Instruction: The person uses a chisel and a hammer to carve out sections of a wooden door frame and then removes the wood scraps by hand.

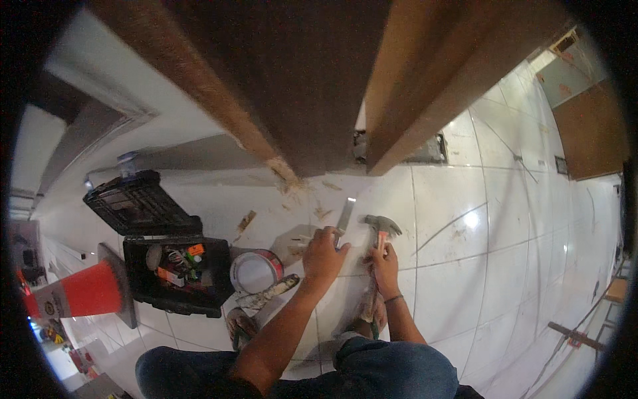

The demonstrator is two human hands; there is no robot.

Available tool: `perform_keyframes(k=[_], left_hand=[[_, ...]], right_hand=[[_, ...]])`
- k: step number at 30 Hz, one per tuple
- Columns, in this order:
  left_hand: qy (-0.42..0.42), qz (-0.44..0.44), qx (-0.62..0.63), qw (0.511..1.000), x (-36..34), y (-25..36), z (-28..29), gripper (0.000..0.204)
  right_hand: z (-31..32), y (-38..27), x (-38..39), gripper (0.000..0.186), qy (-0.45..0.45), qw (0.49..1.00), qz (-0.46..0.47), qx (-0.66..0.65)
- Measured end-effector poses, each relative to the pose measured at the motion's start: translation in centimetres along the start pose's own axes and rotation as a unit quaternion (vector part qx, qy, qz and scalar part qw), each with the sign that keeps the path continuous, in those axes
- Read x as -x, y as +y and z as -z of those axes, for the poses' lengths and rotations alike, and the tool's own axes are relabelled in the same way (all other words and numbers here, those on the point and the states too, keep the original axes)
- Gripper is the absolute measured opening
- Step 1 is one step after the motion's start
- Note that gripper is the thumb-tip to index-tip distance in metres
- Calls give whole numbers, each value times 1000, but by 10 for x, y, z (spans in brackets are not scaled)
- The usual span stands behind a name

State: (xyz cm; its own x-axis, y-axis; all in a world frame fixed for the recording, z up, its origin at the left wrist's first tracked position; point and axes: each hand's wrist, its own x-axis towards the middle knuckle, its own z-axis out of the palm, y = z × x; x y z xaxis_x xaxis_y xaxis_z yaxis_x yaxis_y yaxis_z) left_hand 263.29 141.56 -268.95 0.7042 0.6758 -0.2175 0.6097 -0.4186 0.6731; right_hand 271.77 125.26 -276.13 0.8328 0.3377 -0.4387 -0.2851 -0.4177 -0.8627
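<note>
My left hand (323,256) is closed round a chisel (346,214), whose flat metal blade points away from me and shines at its tip. Its handle is hidden in my fingers. In my right hand (383,261) is a claw hammer (381,225), gripped on the handle close below the dark head. Both tools are held above the white tiled floor, side by side and apart. Beyond the chisel, the foot of a brown wooden door frame (286,169) has a rough, splintered lower corner. Wood chips (321,213) lie scattered around it.
An open black toolbox (216,292) with mixed tools stands at the left, beside an orange traffic cone (93,290). Nearer me are a round tin (254,272) and a stained scraper (269,293). White floor tiles (452,236) stretch right toward a brown panel (591,133).
</note>
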Motion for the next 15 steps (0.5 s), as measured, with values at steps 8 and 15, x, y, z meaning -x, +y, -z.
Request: perform_keyframes(k=[8,15], left_hand=[[-72,14,-142,987,-39,-7,-68,42],[-261,215,467,817,-66,48,-39,29]], right_hand=[[32,-23,-48,22,-61,989,-79,-105],[44,-26,-74,20,-66,983,-94,-143]])
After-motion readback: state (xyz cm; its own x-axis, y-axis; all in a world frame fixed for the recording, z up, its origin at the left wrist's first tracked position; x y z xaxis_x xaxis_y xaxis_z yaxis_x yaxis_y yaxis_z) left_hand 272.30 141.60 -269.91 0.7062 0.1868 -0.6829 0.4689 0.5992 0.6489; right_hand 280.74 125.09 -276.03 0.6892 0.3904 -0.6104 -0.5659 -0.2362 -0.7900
